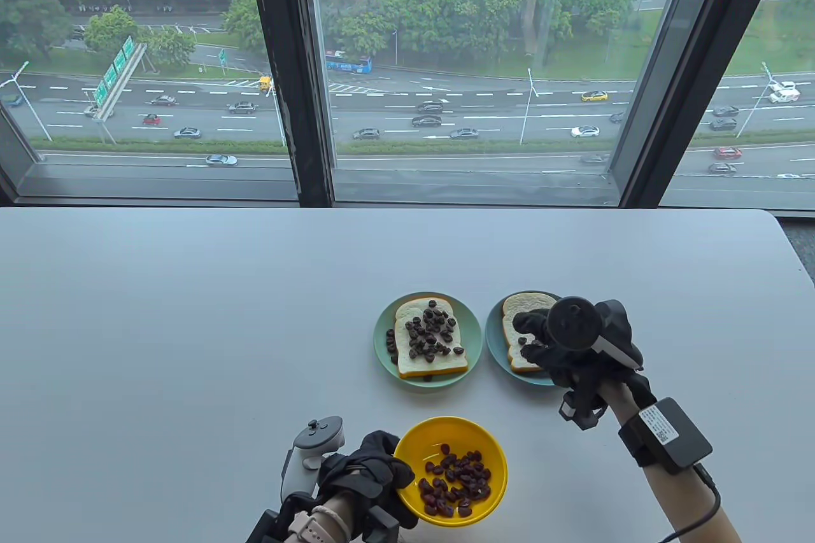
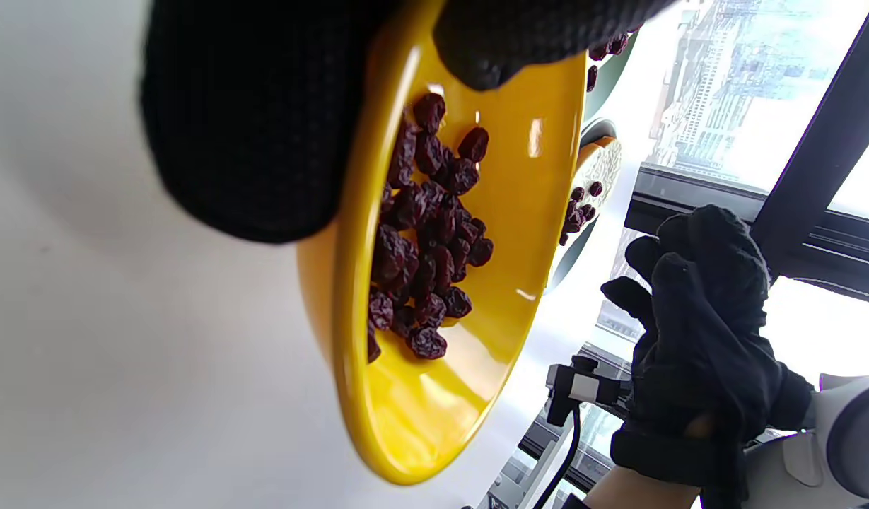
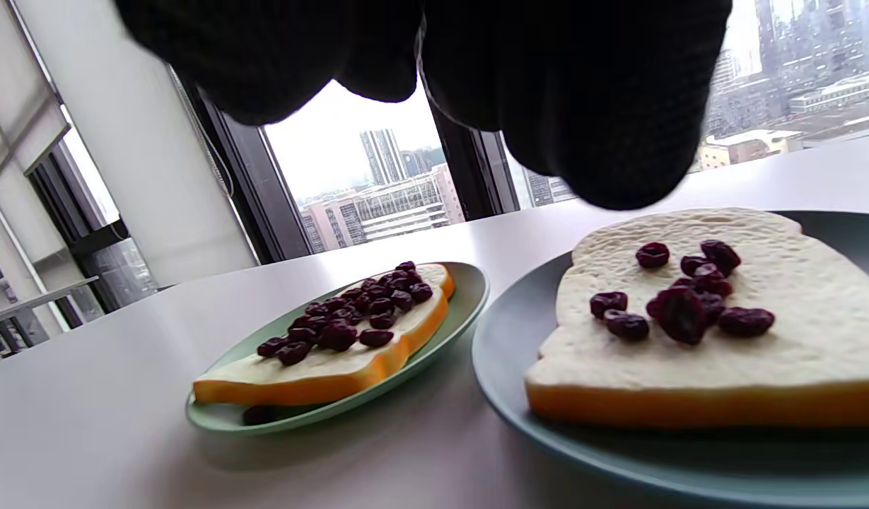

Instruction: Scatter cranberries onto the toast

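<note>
A yellow bowl point(image 1: 471, 435) of dried cranberries point(image 1: 455, 484) stands at the table's near edge. My left hand point(image 1: 396, 473) grips its left rim, thumb inside and fingers outside, as the left wrist view point(image 2: 377, 71) shows. The left toast point(image 1: 430, 339) on a green plate point(image 1: 382, 334) is thickly covered with cranberries. My right hand point(image 1: 533, 336) hovers low over the right toast point(image 1: 523, 304) on a blue plate point(image 1: 493, 334). Its fingers point(image 3: 561, 106) hang spread above that toast point(image 3: 724, 353), which carries several cranberries point(image 3: 681, 307). Nothing shows in the fingers.
The two plates stand side by side at the table's middle, nearly touching. The white table point(image 1: 191, 314) ends at a window wall behind. A cable point(image 1: 707, 505) runs from my right wrist off the near edge.
</note>
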Available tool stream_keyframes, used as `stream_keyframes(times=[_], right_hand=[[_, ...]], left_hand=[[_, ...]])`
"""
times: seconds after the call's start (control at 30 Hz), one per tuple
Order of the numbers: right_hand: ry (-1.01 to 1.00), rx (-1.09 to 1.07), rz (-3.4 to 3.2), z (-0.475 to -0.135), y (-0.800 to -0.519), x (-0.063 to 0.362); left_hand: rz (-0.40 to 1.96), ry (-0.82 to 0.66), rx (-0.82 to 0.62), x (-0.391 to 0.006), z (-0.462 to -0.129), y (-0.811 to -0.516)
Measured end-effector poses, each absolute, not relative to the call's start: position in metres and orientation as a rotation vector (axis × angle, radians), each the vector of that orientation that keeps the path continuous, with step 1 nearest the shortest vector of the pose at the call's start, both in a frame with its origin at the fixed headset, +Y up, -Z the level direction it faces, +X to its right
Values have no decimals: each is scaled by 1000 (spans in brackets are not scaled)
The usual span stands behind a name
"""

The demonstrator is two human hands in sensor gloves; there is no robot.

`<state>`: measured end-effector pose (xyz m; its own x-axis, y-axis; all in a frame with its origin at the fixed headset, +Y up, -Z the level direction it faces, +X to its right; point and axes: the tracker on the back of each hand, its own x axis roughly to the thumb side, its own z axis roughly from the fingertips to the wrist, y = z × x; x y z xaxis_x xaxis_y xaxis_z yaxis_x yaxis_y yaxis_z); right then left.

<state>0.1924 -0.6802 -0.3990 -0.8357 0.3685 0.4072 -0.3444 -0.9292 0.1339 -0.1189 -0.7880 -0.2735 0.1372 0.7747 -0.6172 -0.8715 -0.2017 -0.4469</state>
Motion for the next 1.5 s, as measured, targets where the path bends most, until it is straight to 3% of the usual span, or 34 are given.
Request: stream_keyframes(times=[0.23, 0.43, 0.6, 0.8, 0.93, 1.2, 1.5], right_hand=[[364, 1210, 2447, -312, -666, 109], [489, 1436, 2728, -287, -691, 76], [591, 1487, 2770, -281, -710, 63], [376, 1531, 2878, -271, -719, 46], [-7, 1510, 2915, -260, -725, 50], [14, 1536, 2958, -255, -720, 54], [-123, 1489, 2926, -259, -720, 57]], left_hand=[[1511, 115, -913, -118, -270, -781], [1546, 99, -912, -116, -269, -777], [1562, 116, -919, -116, -267, -784], [1552, 112, -942, -114, -265, -787], [1582, 117, -984, -110, -261, -789], [1558, 121, -1005, -104, -261, -793], [1491, 119, -984, -110, -265, -793]])
